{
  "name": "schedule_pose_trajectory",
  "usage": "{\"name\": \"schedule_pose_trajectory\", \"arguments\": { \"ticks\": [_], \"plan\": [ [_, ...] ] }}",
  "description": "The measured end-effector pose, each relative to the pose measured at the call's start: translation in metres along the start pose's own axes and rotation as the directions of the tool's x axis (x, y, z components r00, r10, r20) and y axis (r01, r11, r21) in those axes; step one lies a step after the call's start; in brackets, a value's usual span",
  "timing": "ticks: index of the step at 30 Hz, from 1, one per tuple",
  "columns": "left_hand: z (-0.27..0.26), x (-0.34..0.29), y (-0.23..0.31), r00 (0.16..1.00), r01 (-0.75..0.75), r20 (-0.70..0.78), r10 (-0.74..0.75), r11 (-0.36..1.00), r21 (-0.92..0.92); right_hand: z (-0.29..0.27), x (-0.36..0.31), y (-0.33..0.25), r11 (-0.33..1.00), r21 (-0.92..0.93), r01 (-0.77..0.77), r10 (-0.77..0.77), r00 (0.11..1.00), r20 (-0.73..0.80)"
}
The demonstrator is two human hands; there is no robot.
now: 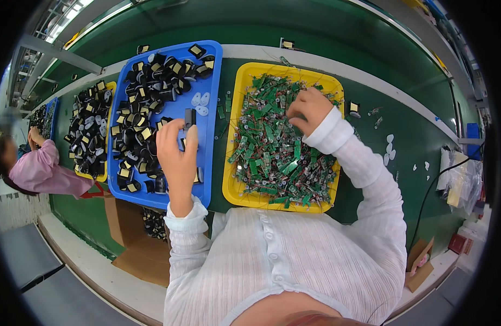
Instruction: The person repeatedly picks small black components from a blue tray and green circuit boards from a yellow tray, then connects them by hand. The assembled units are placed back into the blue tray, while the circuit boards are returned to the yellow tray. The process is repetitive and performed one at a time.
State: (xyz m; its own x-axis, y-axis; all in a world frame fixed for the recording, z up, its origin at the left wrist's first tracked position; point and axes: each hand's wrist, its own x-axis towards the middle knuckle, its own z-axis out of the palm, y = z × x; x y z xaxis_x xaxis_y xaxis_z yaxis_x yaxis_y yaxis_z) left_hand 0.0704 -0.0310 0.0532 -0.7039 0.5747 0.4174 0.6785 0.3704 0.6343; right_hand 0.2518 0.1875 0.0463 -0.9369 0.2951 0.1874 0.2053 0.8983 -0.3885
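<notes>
My left hand is raised over the right part of a blue tray. Between its thumb and fingers it grips a small black plastic housing. Many similar black housings, several with pale yellow pads, fill much of that tray. My right hand reaches over the upper right of a yellow tray heaped with small green circuit boards with thin wires. Its fingers curl down at the boards; whatever is between the fingertips is hidden.
White oval pieces lie in the blue tray; more white pieces rest on the green table at right. Another yellow tray of housings stands left, near a co-worker in a pink sleeve. A black cable and plastic bags are far right.
</notes>
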Motion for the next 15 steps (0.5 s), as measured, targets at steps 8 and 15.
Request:
{"name": "schedule_pose_trajectory", "arguments": {
  "ticks": [8, 15],
  "plan": [
    [-0.007, -0.008, 0.042, 0.985, -0.162, 0.028, 0.168, 0.977, -0.141, 0.028, 0.002, -0.031, 0.931, -0.32, -0.177, 0.167, 0.984, -0.058],
    [0.003, -0.011, 0.056, 0.984, -0.072, 0.109, 0.143, 0.868, -0.492, 0.027, -0.006, -0.018, 0.976, 0.172, -0.135, 0.152, 0.984, -0.089]
  ]
}}
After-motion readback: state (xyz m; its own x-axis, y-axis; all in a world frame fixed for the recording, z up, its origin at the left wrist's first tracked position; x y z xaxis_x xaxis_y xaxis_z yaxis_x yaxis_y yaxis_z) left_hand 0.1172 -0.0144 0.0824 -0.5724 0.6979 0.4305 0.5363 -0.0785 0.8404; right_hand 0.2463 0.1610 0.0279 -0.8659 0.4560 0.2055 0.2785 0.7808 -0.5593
